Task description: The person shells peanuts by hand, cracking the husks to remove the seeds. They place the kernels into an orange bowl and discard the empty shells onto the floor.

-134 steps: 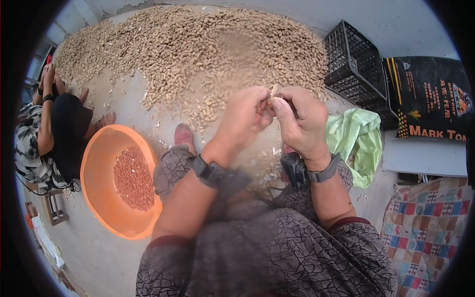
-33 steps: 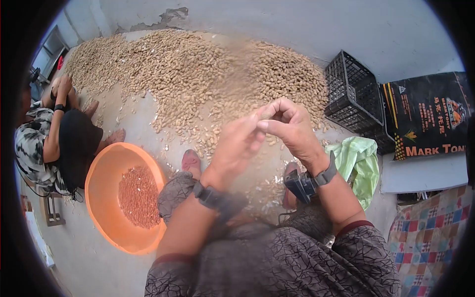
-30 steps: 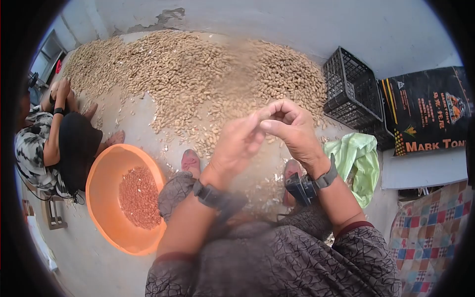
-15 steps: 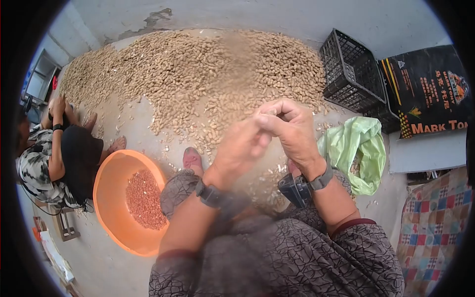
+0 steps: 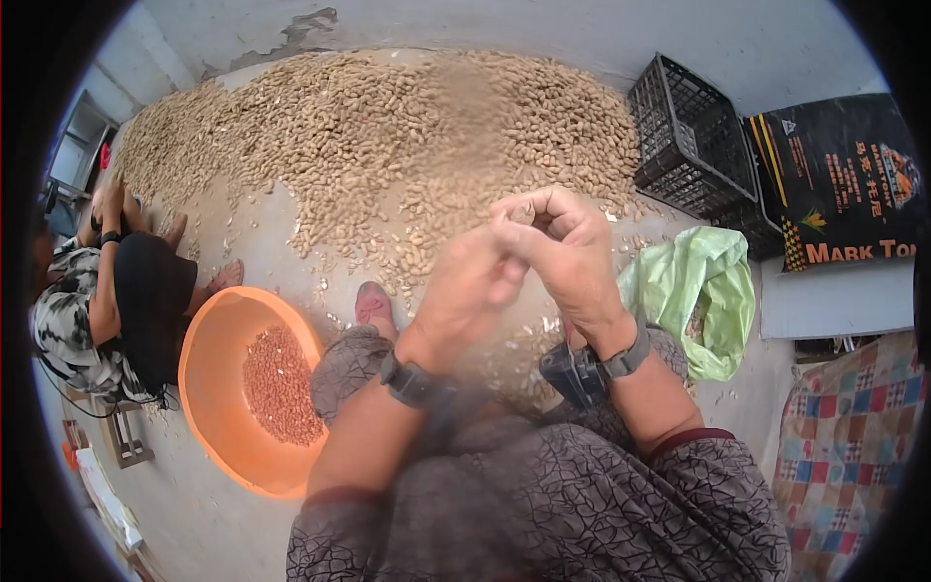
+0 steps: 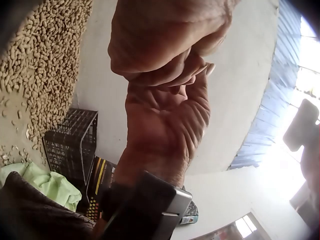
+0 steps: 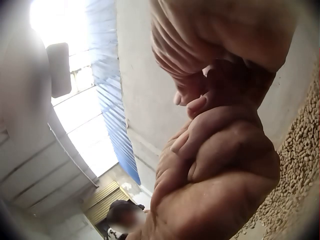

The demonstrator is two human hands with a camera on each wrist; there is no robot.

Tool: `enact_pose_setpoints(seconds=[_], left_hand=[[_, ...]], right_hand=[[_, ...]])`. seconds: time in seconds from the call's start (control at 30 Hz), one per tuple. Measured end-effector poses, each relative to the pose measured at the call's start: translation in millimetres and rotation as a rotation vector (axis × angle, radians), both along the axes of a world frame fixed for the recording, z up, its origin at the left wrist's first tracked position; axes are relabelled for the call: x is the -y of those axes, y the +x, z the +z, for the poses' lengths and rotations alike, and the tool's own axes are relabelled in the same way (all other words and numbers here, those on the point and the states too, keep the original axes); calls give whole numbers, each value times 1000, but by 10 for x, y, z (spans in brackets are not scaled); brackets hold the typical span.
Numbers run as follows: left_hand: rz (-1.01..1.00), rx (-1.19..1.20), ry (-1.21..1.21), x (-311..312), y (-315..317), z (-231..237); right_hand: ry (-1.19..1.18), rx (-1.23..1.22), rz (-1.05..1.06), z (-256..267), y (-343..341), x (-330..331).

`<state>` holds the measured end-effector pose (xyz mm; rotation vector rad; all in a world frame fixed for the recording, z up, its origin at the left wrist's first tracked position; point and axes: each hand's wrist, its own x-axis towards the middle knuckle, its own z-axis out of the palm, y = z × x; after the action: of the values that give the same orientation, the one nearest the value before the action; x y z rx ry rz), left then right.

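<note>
In the head view my left hand (image 5: 465, 291) and right hand (image 5: 582, 262) meet in front of my chest. The right thumb and index finger pinch a small peanut (image 5: 524, 212) with a tan shell. Curled fingers of the left hand close in on the same peanut, its tip against the right thumb. From the left wrist, the left hand (image 6: 170, 40) looks curled above the right palm (image 6: 160, 130), hiding the peanut. An orange basin (image 5: 208, 369) with shelled red peanut kernels (image 5: 281, 383) stands by my left knee.
A broad heap of unshelled peanuts (image 5: 359, 126) covers the floor against the wall. To the right are a black plastic crate (image 5: 689, 145), a green bag (image 5: 703, 291) and a black printed sack (image 5: 844, 184). Another person (image 5: 87, 301) sits at the left. Shell bits litter the floor between my feet.
Several seconds ago a peanut showed upright between both hands' fingertips; now the hands overlap more. Over the last second the right fingers shift slightly and a bit of shell comes into sight.
</note>
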<state>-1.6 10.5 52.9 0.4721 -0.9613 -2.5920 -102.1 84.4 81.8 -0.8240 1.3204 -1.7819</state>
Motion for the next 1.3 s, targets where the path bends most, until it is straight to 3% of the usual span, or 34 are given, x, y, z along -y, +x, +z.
enact_pose_setpoints(seconds=[0.3, 0.37, 0.4, 0.47, 0.6, 0.67, 0.77, 0.9, 1.07, 1.2, 1.3], left_hand=[[6, -9, 94, -16, 3, 22], [118, 174, -165, 9, 27, -56], [116, 176, -163, 33, 44, -56], [230, 180, -257, 102, 65, -27], [255, 238, -460, 97, 67, 131], [224, 265, -670, 110, 92, 132], [175, 327, -831, 154, 108, 141], [175, 314, -872, 150, 80, 106], [209, 271, -882, 132, 62, 78], [173, 247, -889, 109, 58, 134], [164, 202, -1030, 153, 74, 75]], right_hand=[[112, -91, 30, 31, -79, -41], [81, -304, -42, 16, -93, -51], [84, -302, -44, -9, -119, -66], [160, -602, -144, -67, -160, -80], [167, -743, -165, -18, -133, -109], [192, -785, -193, -105, -117, -70], [228, -696, -166, -138, -109, -83], [286, -734, -56, -37, -124, -124], [324, -590, 37, 15, -127, -160], [326, -719, 26, 55, -150, -181], [307, -489, 114, 11, -153, -212]])
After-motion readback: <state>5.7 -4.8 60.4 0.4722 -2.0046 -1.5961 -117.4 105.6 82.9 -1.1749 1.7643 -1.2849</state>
